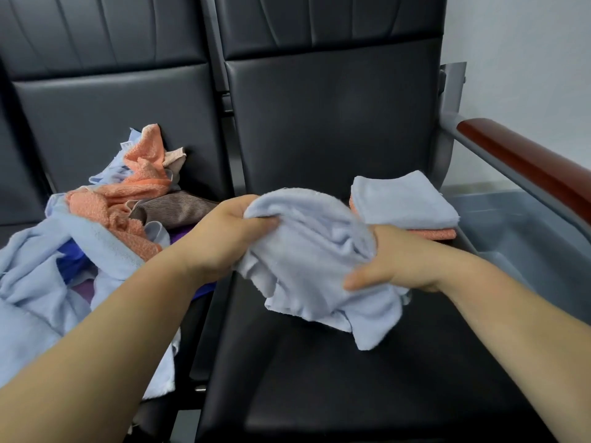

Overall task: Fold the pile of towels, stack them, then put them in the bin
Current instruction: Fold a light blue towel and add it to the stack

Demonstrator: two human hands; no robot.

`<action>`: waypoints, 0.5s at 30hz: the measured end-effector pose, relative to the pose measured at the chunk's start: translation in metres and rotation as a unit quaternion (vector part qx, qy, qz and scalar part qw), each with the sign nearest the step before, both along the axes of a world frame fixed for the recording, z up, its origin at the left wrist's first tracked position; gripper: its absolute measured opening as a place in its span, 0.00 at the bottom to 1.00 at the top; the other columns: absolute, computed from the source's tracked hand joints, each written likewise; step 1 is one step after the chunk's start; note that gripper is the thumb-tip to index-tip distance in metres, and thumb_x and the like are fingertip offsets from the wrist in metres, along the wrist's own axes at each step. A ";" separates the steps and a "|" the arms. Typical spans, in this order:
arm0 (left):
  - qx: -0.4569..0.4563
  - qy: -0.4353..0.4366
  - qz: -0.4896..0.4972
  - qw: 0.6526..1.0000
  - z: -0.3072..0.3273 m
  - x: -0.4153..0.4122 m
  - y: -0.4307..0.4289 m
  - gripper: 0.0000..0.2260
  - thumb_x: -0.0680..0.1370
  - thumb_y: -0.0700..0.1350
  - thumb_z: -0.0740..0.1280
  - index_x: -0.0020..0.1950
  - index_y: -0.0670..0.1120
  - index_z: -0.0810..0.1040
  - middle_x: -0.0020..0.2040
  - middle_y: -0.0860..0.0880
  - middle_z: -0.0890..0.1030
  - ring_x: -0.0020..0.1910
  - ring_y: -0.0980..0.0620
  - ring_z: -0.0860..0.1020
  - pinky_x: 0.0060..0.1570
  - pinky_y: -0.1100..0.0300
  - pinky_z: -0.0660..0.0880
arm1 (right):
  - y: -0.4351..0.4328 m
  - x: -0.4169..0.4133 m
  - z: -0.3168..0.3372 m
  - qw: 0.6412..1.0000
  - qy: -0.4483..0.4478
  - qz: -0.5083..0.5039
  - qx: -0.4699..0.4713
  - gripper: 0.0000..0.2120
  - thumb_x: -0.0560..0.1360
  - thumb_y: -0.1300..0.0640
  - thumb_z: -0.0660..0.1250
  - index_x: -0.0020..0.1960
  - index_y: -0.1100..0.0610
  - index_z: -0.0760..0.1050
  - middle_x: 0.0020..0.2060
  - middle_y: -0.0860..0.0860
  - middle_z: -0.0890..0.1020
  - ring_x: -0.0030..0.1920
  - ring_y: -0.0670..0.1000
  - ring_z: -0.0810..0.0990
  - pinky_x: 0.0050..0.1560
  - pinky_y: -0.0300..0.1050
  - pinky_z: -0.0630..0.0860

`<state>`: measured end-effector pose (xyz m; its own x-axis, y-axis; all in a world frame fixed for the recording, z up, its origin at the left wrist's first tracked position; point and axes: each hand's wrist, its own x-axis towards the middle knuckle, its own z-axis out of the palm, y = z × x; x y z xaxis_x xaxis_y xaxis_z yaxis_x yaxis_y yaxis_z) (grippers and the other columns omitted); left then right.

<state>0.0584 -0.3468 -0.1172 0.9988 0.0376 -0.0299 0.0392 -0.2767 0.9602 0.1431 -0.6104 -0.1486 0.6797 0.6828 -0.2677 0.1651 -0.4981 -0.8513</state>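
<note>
Head view: both hands, left (pixel 224 238) and right (pixel 393 266), clutching a crumpled blue towel (pixel 307 260).

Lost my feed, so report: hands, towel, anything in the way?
Left hand, right hand both gripping crumpled blue towel over seat. Folded stack behind, bin at right. Nothing blocking the stack.

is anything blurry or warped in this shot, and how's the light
Head view: wide-angle warp bends the wooden armrest and stretches the forearms at the lower corners; light is soft and even, only a dull sheen on the black seat back; the held light blue towel looks slightly soft.
</note>
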 end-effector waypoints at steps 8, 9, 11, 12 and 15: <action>0.211 0.016 -0.037 0.977 -0.002 -0.005 0.006 0.04 0.76 0.44 0.76 0.48 0.45 0.84 0.42 0.46 0.86 0.43 0.50 0.84 0.42 0.48 0.81 | -0.004 0.008 0.005 0.989 -0.050 -0.135 0.027 0.05 0.76 0.54 0.75 0.44 0.55 0.82 0.30 0.54 0.77 0.25 0.49 0.71 0.27 0.41 0.66; 0.143 0.008 -0.028 0.989 -0.001 -0.006 0.005 0.04 0.78 0.42 0.74 0.52 0.44 0.84 0.44 0.45 0.87 0.43 0.48 0.85 0.40 0.52 0.80 | -0.005 0.007 0.006 0.988 -0.013 -0.139 0.069 0.03 0.77 0.57 0.75 0.45 0.54 0.84 0.33 0.59 0.78 0.27 0.52 0.72 0.29 0.44 0.68; 0.087 -0.001 -0.021 0.996 0.001 -0.005 0.003 0.07 0.81 0.43 0.70 0.58 0.45 0.82 0.43 0.38 0.86 0.39 0.40 0.84 0.40 0.51 0.77 | -0.004 0.005 0.008 0.988 0.026 -0.110 0.108 0.03 0.76 0.60 0.76 0.48 0.53 0.85 0.39 0.63 0.83 0.35 0.59 0.78 0.37 0.51 0.72; 0.064 -0.009 -0.025 0.998 0.001 -0.004 0.001 0.08 0.82 0.44 0.69 0.61 0.47 0.82 0.44 0.34 0.84 0.39 0.34 0.83 0.42 0.47 0.76 | -0.004 0.004 0.008 0.990 0.040 -0.087 0.108 0.05 0.75 0.60 0.77 0.50 0.54 0.85 0.44 0.62 0.86 0.40 0.61 0.82 0.40 0.53 0.75; -0.074 -0.039 -0.029 0.996 0.000 0.000 -0.009 0.14 0.80 0.38 0.67 0.65 0.46 0.80 0.54 0.34 0.84 0.53 0.31 0.82 0.50 0.45 0.78 | -0.004 0.002 0.007 0.999 0.032 -0.024 0.033 0.18 0.69 0.58 0.81 0.57 0.55 0.83 0.46 0.56 0.88 0.42 0.57 0.86 0.39 0.54 0.79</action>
<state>0.0586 -0.3562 -0.1175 0.9987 -0.0196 0.0478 -0.0499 -0.1318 0.9900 0.1446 -0.6148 -0.1417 0.6948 0.6677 -0.2671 0.0868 -0.4465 -0.8906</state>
